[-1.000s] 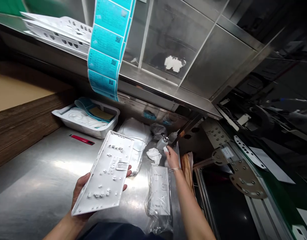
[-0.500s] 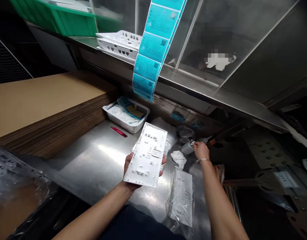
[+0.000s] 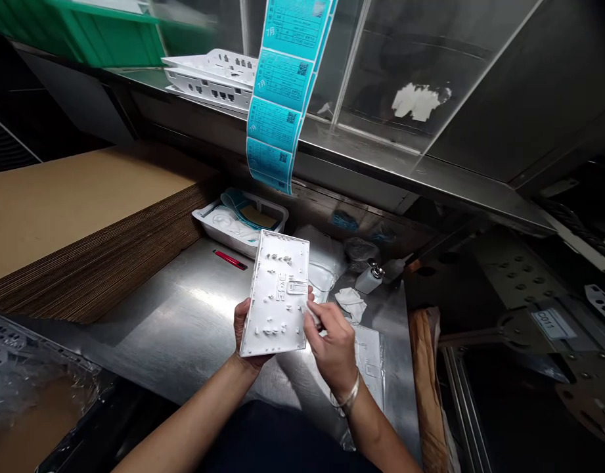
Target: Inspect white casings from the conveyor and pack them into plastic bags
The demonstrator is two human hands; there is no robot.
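Observation:
A white plastic housing panel (image 3: 277, 302) with pegs and a small rectangular frame on its inner face lies tilted in front of me. My left hand (image 3: 246, 332) grips it from beneath, thumb along the left edge. At the panel's right edge is my right hand (image 3: 332, 338), its fingers pinched together. Something pale shows at its fingertips, too small to name. Behind this hand lies a second white panel (image 3: 370, 361) in clear plastic, partly hidden. A crumpled white cloth (image 3: 350, 303) and a white bottle with a metal top (image 3: 370, 278) stand farther back.
A stack of cardboard (image 3: 110, 217) fills the left side. A white tray (image 3: 218, 236) and a red cutter (image 3: 230, 259) are on the metal table (image 3: 184, 335). Blue label strips (image 3: 277, 118) hang from the shelf, near stacked white housings (image 3: 211, 85) and a green bin (image 3: 105, 39).
My right hand has left the bottle top and moved left and nearer, to the panel's right edge. The panel stays in my left hand, slightly shifted left in view.

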